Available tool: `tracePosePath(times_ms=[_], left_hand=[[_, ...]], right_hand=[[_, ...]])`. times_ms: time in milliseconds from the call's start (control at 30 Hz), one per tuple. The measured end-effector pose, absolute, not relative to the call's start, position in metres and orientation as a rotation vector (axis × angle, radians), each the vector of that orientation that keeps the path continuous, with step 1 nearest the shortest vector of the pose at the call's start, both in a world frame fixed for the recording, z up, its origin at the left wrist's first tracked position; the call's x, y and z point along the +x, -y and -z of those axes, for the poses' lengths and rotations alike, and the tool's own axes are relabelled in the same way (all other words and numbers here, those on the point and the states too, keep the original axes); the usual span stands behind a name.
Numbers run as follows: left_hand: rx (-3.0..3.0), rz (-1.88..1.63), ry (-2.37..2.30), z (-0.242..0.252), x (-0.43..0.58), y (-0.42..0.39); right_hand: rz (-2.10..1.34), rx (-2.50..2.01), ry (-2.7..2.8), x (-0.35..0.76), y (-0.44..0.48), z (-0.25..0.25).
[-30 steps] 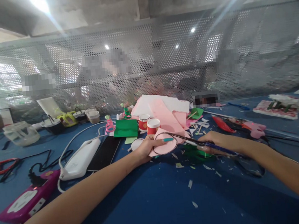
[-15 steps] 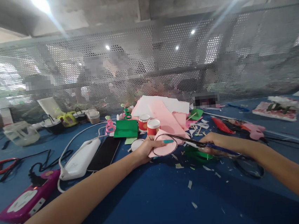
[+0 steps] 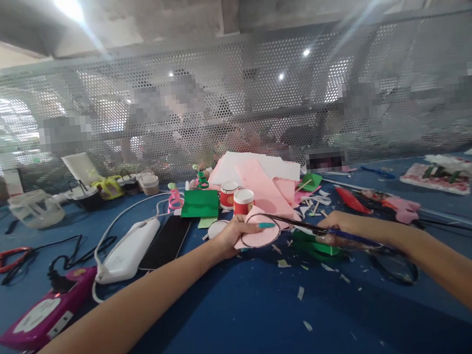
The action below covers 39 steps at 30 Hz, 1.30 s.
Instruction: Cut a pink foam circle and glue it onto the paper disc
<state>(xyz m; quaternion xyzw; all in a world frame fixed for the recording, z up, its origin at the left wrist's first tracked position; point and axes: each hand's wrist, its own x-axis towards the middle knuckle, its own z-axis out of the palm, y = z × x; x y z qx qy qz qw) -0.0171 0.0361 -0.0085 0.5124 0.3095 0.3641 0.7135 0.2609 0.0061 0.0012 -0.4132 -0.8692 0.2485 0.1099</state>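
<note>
My left hand [image 3: 234,236] pinches a piece of pink paper [image 3: 261,235] marked with a dark round outline, the thumb lying on top. My right hand [image 3: 333,227] is closed round the handles of a pair of scissors [image 3: 299,222]. Their blades reach left to the paper's upper right edge, close to the drawn line. Directly behind the paper stand two red and white paper cups, the nearer cup [image 3: 244,200] and the farther cup [image 3: 229,194]. A white paper disc [image 3: 216,229] with a dark edge lies partly behind my left hand.
Pink and white sheets [image 3: 261,180] are piled behind the cups. Left lie green paper [image 3: 199,204], a black phone [image 3: 165,242], a white power bank [image 3: 128,253] and a purple power strip [image 3: 51,311] with cables. Paper scraps [image 3: 300,293] litter the blue table. A pink glue gun [image 3: 401,206] lies right.
The view has shifted very slightly. Both hands keep nearly the same place, with the scissors still at the paper's upper right edge.
</note>
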Motion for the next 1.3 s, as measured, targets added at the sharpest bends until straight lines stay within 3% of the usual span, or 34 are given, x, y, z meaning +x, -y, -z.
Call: tracePosePath(times_ms=[367,1300], left_hand=[[1.129,-0.785,-0.674,0.013,-0.019,-0.041],[1.16,-0.746,-0.749,0.008,-0.016,-0.035]], right_hand=[[-0.862,-1.163,2.582,0.26,0.0,-0.006],[-0.792,-1.19,2.579,0.25,0.007,-0.013]])
